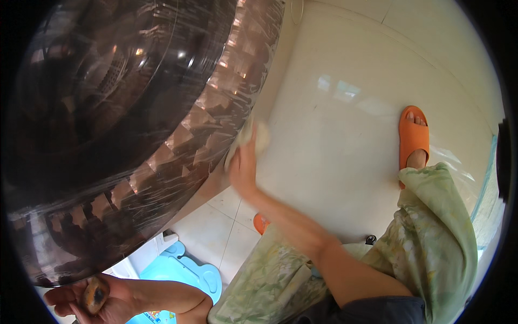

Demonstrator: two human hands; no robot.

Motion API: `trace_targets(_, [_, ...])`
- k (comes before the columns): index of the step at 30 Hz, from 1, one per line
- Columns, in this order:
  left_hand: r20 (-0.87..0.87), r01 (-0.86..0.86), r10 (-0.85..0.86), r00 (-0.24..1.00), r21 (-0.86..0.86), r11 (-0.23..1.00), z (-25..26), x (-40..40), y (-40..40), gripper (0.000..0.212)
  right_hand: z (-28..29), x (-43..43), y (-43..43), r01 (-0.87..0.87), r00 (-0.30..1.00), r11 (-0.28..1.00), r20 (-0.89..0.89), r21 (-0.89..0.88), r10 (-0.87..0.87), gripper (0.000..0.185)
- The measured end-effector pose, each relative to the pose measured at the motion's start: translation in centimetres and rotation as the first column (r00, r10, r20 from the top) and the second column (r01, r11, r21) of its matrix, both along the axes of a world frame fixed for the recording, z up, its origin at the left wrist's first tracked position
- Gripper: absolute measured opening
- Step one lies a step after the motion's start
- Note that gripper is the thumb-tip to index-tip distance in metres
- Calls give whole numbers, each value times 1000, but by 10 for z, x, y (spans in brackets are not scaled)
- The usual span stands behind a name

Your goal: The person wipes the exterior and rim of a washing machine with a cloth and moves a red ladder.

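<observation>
A large dark glossy round door or lid (133,133) with a faceted, scratched rim fills the upper left, close to the camera. At its outer edge, my right hand (244,166) grips a pale cloth (259,135), blurred, against a cream surface beside the rim. At the lower left, my left hand (109,301) is turned palm up under the rim's lower edge. It holds a small brown-orange object (95,295) with a dark spot; what it is I cannot tell.
A glossy cream surface (323,162) spans the middle. Orange slippers are on my feet, one at right (415,139), one partly hidden behind my forearm (261,223). Pale green patterned trousers (425,227) cover my legs. A light-blue plastic item (182,269) lies on tiles (218,227) below the door.
</observation>
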State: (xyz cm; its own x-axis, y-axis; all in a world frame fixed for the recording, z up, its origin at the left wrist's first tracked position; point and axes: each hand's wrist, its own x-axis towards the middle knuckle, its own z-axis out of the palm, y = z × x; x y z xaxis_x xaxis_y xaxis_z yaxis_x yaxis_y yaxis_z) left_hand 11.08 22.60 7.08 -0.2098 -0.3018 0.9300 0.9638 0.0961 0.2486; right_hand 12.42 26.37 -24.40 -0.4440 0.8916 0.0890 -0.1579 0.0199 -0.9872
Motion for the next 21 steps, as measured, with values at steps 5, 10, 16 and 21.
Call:
trace_targets(5, [32,46,-47,998,38,998,-4,1,6,32,-3,-36,118,138,958,956,-211,-260,-196,38])
trace_targets(10, [14,-54,54,998,8,998,-4,0,5,36,19,-16,22,74,986,916,-106,-395,-125,36])
trace_targets(16, [3,-40,40,999,13,999,0,-3,1,36,31,40,-83,-289,957,954,16,73,289,36])
trace_targets(21, [16,-45,44,999,81,996,3,-3,-3,34,-4,6,-16,13,986,982,168,-191,20,49])
